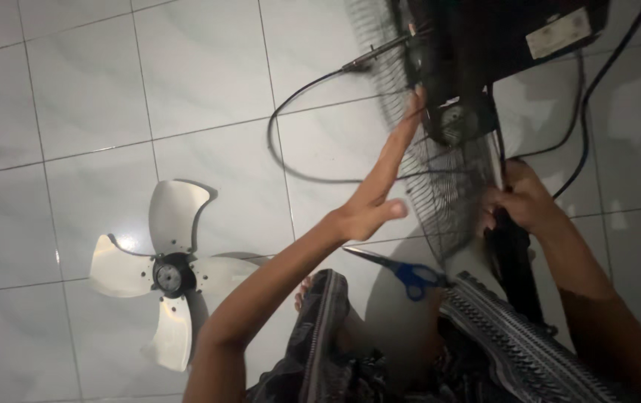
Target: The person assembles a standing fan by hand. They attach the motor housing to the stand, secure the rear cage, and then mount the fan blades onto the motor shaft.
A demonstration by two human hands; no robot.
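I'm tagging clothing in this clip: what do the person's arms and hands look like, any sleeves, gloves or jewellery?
Both forearms are bare, with no sleeves in view. The left hand and right hand wear no gloves; no rings, watch or bracelets are visible.

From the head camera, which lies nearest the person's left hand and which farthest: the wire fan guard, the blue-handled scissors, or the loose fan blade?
Measured from the left hand:
1. Wire fan guard, touching the fingers, just to the right.
2. Blue-handled scissors, on the floor just below the hand.
3. Loose fan blade, far off to the left on the white tiles.
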